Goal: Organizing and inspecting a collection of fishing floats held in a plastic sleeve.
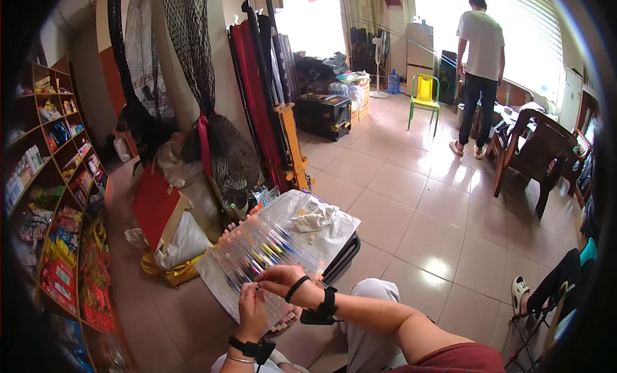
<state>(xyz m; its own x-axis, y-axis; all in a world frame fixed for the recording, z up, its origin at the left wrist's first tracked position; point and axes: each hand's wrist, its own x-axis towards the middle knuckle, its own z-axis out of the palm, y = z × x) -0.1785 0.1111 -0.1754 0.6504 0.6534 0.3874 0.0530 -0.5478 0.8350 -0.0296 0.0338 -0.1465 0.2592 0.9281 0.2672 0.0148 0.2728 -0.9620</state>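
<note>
My left hand [252, 311] and my right hand [284, 281] meet at the fingertips above the near edge of a board. Both pinch something tiny and dark between them; what it is cannot be made out. Beneath and beyond them, many clear plastic tubes [262, 245] with pinkish ends lie side by side, several with colourful slim pieces inside. They rest on a grey-white board [284, 204], where a crumpled white plastic bag [315, 218] lies on the far part.
Shelves of packaged goods [67, 209] line the left. A netting bundle [226, 156] hangs near a red box [159, 204]. A person [482, 59] stands by the window, near a yellow chair [425, 96]. Another person's leg [552, 281] shows at right.
</note>
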